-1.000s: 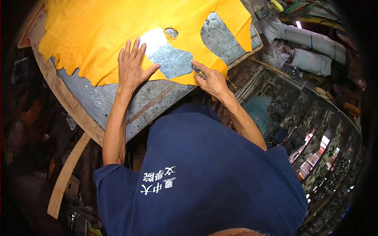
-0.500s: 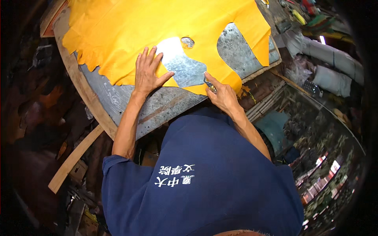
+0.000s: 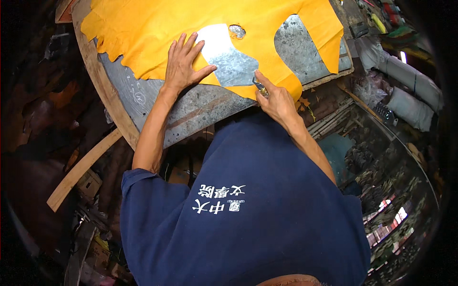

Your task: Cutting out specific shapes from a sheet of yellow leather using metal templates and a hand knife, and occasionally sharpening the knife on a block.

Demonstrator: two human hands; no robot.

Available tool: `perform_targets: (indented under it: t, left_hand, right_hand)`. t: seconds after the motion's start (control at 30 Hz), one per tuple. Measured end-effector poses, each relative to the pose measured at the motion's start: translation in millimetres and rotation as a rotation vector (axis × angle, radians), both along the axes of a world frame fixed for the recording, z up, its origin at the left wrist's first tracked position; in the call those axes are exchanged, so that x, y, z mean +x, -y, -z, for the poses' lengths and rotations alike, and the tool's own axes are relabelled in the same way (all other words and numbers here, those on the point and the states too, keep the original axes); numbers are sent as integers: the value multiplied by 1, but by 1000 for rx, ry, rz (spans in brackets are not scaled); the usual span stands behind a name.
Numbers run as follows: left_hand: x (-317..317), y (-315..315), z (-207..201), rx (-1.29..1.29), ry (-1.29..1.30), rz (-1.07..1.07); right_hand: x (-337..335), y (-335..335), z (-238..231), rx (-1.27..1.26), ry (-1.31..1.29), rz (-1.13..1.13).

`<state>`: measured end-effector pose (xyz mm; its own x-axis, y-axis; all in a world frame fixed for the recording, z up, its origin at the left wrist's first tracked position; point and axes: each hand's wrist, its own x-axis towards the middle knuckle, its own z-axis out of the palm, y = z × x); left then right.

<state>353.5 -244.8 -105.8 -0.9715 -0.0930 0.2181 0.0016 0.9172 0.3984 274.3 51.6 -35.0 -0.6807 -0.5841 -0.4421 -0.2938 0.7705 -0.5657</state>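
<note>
A yellow leather hide [image 3: 143, 40] with a ragged left edge covers much of a metal-topped table [image 3: 191, 121]. My left hand [image 3: 181, 64] lies on it, fingers spread, thumb pointing toward a shiny silvery shape [image 3: 234, 64]. Whether that shape is a plate on the hide or bare tabletop showing through, I cannot tell. In my right hand [image 3: 277, 100] is a small cutting knife [image 3: 260, 87], index finger stretched along it. The blade meets the hide at the shape's lower right edge. A small hole [image 3: 237, 32] and a large cut-out [image 3: 298, 47] in the hide show spotted metal.
Wood edging [image 3: 102, 90] borders the table on the left, and a wooden strip [image 3: 86, 168] juts out below it. Pale wrapped rolls [image 3: 411, 107] lie at the right. Dark leather-like pieces [image 3: 43, 176] fill the left side.
The whole view has shifted, so the table and hands appear higher and a little to the right. Relative to the hide, my left hand stays put and the knife has hardly moved.
</note>
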Motion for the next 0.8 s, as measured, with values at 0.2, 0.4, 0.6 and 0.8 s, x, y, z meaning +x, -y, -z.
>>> perform_targets:
  t: [0.2, 0.4, 0.6, 0.8]
  left_hand:
    - [3, -1, 4, -10, 0, -7]
    - [0, -3, 8, -20, -21, -26]
    - [1, -10, 4, -47, -13, -26]
    - [-26, -8, -37, -167, 195, 301]
  right_hand:
    - [-1, 1, -4, -21, 22, 25]
    - [1, 3, 2, 12, -36, 55]
    - [6, -6, 2, -90, -64, 82]
    - [14, 1, -24, 57, -10, -166]
